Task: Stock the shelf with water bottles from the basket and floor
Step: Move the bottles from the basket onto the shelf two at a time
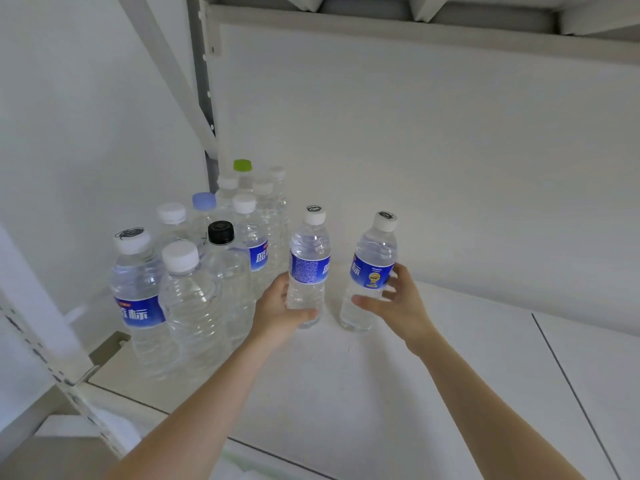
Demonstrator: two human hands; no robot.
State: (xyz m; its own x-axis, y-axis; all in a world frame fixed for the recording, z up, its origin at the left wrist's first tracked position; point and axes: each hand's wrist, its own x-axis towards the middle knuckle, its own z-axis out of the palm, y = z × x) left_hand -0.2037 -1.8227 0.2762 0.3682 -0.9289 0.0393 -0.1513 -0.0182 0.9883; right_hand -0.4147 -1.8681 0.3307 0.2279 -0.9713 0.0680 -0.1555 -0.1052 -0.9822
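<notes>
Two clear water bottles with blue labels and white caps stand on the white shelf [450, 358]. My left hand [277, 306] grips the lower part of the left bottle [309, 265], which stands upright. My right hand [398, 303] is curled round the right bottle [372, 268], which leans a little to the right. To the left, several more bottles [194, 292] are grouped against the shelf's left end, one with a black cap [221, 232], one with a green cap [242, 165], one with a pale blue cap [204, 201].
The shelf's white back panel [450, 150] rises right behind the bottles. A perforated upright [52, 368] and a slanted brace [173, 71] bound the left side. Another shelf [450, 15] hangs overhead. Bare shelf surface stretches to the right, crossed by a seam [568, 386].
</notes>
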